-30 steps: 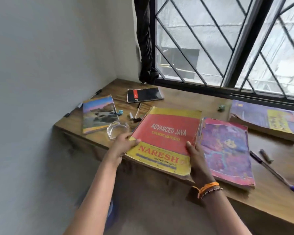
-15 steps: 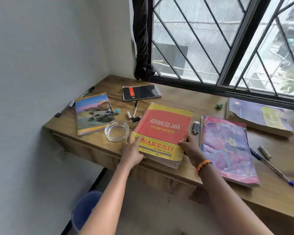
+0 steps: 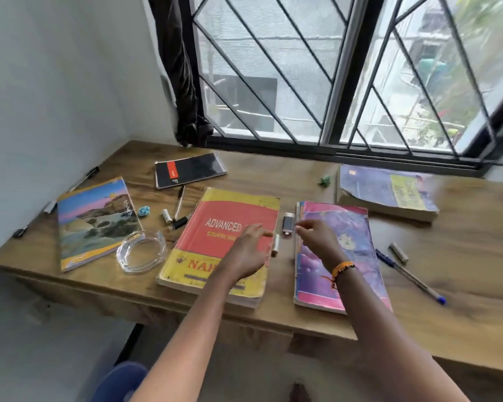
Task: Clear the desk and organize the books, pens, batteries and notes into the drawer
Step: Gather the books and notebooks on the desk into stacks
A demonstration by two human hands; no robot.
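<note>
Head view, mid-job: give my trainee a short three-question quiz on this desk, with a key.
1. True or false: the red and yellow "Advanced Java" book lies flat on the wooden desk.
2. What lies in the gap between that book and the pink and purple book? A) a clear glass ashtray B) a small dark USB-like stick and a silver cylindrical battery C) a blue pen
3. Fill in: the left hand and right hand both hold ____.

Key: 1 true. 2 B. 3 nothing; both are open, reaching toward the gap.
</note>
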